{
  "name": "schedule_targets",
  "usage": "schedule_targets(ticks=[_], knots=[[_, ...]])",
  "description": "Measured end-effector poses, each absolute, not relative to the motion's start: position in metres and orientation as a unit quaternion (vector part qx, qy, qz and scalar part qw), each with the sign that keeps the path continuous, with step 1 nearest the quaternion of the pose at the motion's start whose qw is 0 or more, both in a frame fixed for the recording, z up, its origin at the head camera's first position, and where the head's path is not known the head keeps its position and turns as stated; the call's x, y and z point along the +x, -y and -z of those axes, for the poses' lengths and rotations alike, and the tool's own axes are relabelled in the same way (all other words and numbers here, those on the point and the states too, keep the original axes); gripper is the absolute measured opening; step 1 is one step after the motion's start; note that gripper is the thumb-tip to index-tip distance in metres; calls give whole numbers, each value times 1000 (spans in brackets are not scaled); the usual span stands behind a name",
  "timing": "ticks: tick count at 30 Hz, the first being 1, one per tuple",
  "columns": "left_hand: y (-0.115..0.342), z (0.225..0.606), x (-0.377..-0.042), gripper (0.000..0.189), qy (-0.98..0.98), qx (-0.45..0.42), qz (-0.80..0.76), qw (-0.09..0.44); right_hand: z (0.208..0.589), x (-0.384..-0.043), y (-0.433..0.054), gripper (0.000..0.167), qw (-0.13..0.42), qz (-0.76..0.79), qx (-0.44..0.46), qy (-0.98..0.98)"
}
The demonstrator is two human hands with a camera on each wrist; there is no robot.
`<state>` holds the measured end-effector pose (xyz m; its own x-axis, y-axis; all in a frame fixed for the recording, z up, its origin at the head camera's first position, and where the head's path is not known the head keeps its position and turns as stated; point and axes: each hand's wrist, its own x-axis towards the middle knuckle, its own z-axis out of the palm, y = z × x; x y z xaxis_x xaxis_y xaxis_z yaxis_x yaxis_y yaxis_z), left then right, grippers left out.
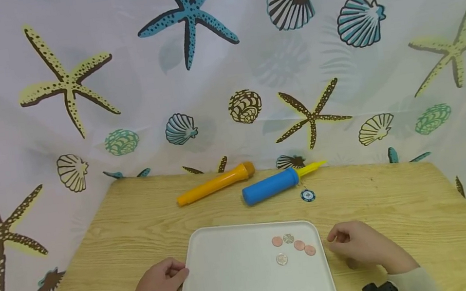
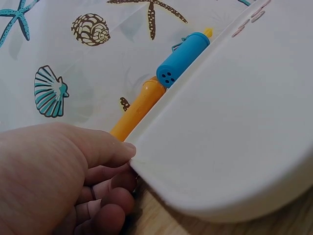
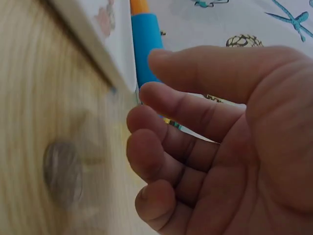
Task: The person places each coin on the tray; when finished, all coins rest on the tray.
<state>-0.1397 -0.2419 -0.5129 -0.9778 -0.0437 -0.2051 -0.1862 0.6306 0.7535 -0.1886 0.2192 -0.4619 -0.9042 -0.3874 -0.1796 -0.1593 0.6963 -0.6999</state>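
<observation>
A white tray (image 1: pixel 233 278) lies on the wooden table, with three copper coins (image 1: pixel 299 245) and two silver coins (image 1: pixel 281 259) near its far right corner. At its left rim, my left hand (image 1: pixel 156 288) has the thumb on the edge and the other fingers curled below, pinching the rim. Just right of the tray, my right hand (image 1: pixel 363 246) hovers with fingers loosely bent and nothing visible between them. A blurred grey coin (image 3: pixel 63 174) appears by the table surface beside that hand in the right wrist view.
Behind the tray lie an orange microphone-shaped toy (image 1: pixel 216 184) and a blue hand pump (image 1: pixel 270 186) with a yellow nozzle. A small round dark-rimmed tag (image 1: pixel 308 195) is beside the pump. A curtain (image 1: pixel 224 78) printed with starfish and shells borders the table's back and sides.
</observation>
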Motion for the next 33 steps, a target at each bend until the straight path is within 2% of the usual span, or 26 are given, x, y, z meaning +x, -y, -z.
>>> schedule_targets(ticks=[17,33], knots=[[242,515,-143,19,-905,-62,-412,82,474,-173,-257,25,221,337,-135,-905],[245,516,-143,18,-912,-49,-399,77,479,-171,-247,18,215,332,-113,-912]])
